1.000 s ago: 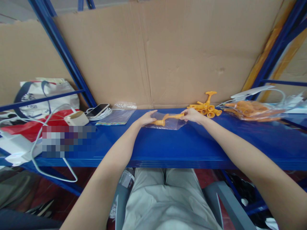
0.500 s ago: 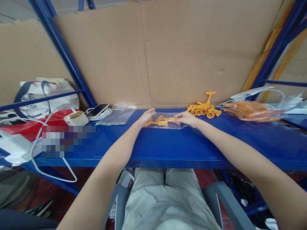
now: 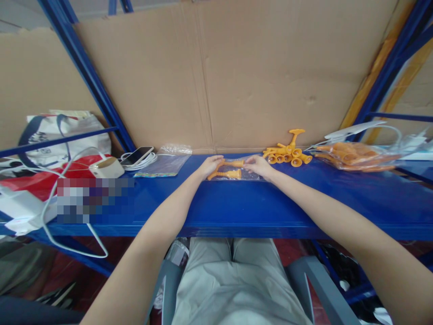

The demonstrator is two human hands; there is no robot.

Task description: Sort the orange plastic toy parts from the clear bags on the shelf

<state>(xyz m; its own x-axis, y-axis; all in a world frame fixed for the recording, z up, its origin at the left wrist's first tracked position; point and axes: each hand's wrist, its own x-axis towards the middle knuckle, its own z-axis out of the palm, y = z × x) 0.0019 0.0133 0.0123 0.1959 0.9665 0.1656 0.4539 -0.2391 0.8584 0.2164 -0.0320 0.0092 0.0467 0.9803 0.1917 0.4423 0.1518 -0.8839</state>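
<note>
Apparently bagged: yellow horns held between two hands

Apparently, the horns [image 3: 232, 173] have already been placed in the clear bag [image 3: 252, 176], with film seen around them; the bag's opening cannot be made out. Two flared ends are pointed to the right, one above the other, and the narrower ends are partly hidden at the left. By the look of it, the horns are contained by the film, so bag and contents can be handled as one.

The bag's left end is held by the left hand [image 3: 210, 167], its fingers closed in over the film and the horn ends. The right hand [image 3: 259, 167] is placed at the other end, its fingers slightly parted and brought close to the upper flared end. Whether film is pinched there cannot be told.

The bag is set near the back of the blue shelf [image 3: 250, 205], in front of the cardboard [image 3: 270, 81]. Just to the right of the right hand, a loose pile [image 3: 287, 155] of similar horns is stacked, one standing upright on top. Farther right, more yellow pieces are enclosed in a filled bag [image 3: 355, 155]. To the left, a flat bag [image 3: 165, 165] is laid beside a phone [image 3: 138, 155] and a coiled white cable [image 3: 149, 161].
</note>
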